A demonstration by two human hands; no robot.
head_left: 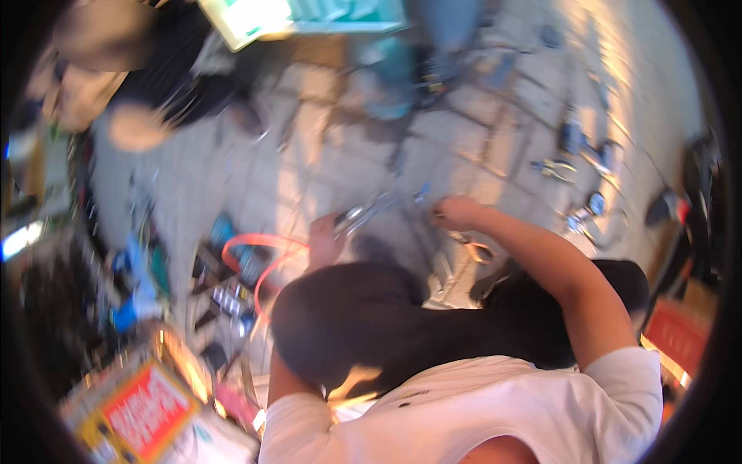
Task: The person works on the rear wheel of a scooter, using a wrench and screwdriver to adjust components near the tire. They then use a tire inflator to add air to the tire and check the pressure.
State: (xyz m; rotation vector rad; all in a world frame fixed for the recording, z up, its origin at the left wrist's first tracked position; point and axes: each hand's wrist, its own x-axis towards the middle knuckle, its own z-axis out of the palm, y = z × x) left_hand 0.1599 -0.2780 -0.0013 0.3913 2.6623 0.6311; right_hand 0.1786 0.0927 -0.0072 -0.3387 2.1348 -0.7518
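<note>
The picture is smeared by motion. My left hand [326, 241], in front of my left knee, is closed around a long silvery metal tool [369, 213] whose exact kind I cannot make out. It points up and to the right. My right hand [456, 213] is closed in front of my lap, with its fingers curled; what they hold, if anything, is too blurred to name. Near its fingers is a small blue thing [422, 193]. Just below the right wrist lies a tool with an orange loop-like handle [478, 251]. An orange hose [259, 241] curves beside my left hand.
Pliers [555, 170] and a round gauge [595, 204] lie on the paved ground at the right. Tools and cans [230, 300] clutter the left. A red-and-yellow box [147, 410] stands at lower left. Another person [178, 100] is at upper left, near a green-edged crate [340, 28].
</note>
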